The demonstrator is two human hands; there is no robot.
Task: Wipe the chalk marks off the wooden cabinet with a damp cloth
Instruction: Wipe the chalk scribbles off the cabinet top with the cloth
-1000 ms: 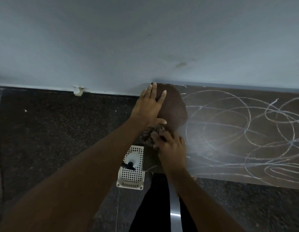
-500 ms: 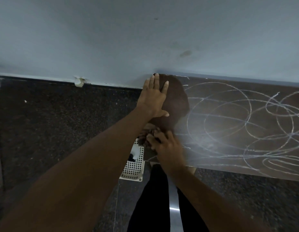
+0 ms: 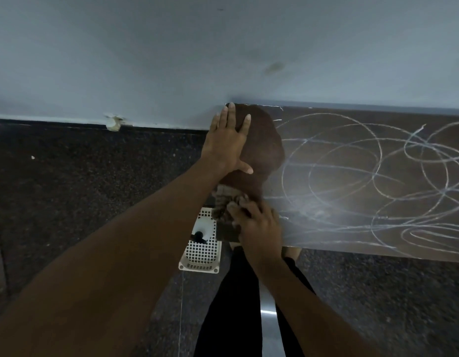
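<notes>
Most of the chalk marks [image 3: 364,176] remain: loops and scribbles cover the cabinet top [image 3: 352,140] from just right of my hands out to the right edge of view. Only one rounded patch [image 3: 264,150] at the left end, next to the wall [image 3: 223,47], shows dark and clean. I judge the task to be at an early stage, with the greater part of the surface not yet wiped.

My right hand [image 3: 259,225] is clenched around the cloth [image 3: 224,202], a bunched brown-grey wad, with the fingers curled over it and pressing it down on the near left corner of the cabinet top. The cloth projects from the fingertips toward the left edge of the top. A faint chalk smear lies just right of this hand.

My left hand [image 3: 227,143] is flat and spread, palm down, grasping nothing. It rests on the clean patch near the far left corner, fingertips close to the wall, and appears to serve as a brace.

Below the cabinet's left end, a white perforated basket [image 3: 201,251] stands on the dark speckled floor [image 3: 81,189].
</notes>
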